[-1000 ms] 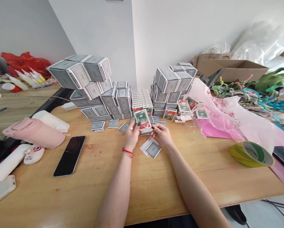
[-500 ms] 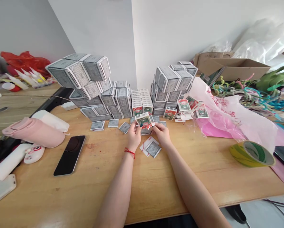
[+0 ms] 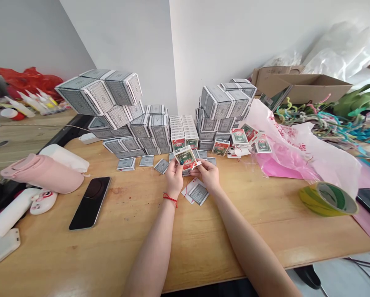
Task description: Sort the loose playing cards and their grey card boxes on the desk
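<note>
The small card box point(image 3: 186, 156) has tipped since a second ago, its white end now showing, held up over the desk point(image 3: 126, 255).
The left hand point(image 3: 174, 177) has its fingers around the box, the dark-nailed thumb on the green-and-red front, the rest hidden behind. The right hand point(image 3: 210, 176) meets the lower right corner beside a small pale bit; I cannot tell whether its fingers pinch or merely touch. The box partly covers the patterned stack beneath it and stands before two rows of boxes point(image 3: 183, 128). Near the right wrist lie loose cards point(image 3: 199, 194), one partly covered.
</note>
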Demonstrator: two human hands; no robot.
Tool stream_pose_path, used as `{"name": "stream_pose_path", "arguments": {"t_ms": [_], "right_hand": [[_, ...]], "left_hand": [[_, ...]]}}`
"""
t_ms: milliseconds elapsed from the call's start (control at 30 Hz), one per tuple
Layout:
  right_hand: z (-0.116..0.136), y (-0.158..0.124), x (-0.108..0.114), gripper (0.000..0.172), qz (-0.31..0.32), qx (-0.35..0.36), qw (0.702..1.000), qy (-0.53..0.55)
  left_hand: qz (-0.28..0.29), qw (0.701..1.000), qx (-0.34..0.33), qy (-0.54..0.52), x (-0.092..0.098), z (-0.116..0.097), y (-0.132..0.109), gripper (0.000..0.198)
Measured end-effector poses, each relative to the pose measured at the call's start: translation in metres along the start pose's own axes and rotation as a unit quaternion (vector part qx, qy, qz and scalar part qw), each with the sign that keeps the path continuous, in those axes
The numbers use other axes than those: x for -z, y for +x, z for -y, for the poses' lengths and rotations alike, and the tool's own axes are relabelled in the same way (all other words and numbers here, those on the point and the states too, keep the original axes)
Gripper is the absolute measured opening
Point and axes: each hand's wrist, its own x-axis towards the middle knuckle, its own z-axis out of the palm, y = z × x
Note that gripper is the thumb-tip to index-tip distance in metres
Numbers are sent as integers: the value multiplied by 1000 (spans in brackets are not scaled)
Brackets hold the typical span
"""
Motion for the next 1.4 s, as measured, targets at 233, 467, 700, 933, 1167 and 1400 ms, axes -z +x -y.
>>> {"name": "stream_pose_path", "arguments": {"t_ms": [233, 467, 700, 933, 1167, 1400], "right_hand": [[-1, -3, -3, 42, 112, -8, 989, 91], [-2, -6, -2, 49, 160, -45, 976, 140], [-5, -2, -1, 51, 124, -37, 983, 126], [-5, -2, 1, 40, 88, 0, 994, 59], [-3, 1, 4, 48, 46, -18, 997, 60], [-3, 3, 8, 40, 33, -35, 996, 69]], "left_hand": [[25, 987, -126, 100, 2, 14, -4, 31], [-49, 946, -207, 246, 5, 18, -7, 31], [-47, 965, -198, 165, 3, 17, -8, 31], [-52, 988, -146, -1, 2, 12, 3, 29], [-106, 986, -131, 12, 18, 16, 17, 30], [-131, 981, -135, 44, 25, 17, 21, 33]]}}
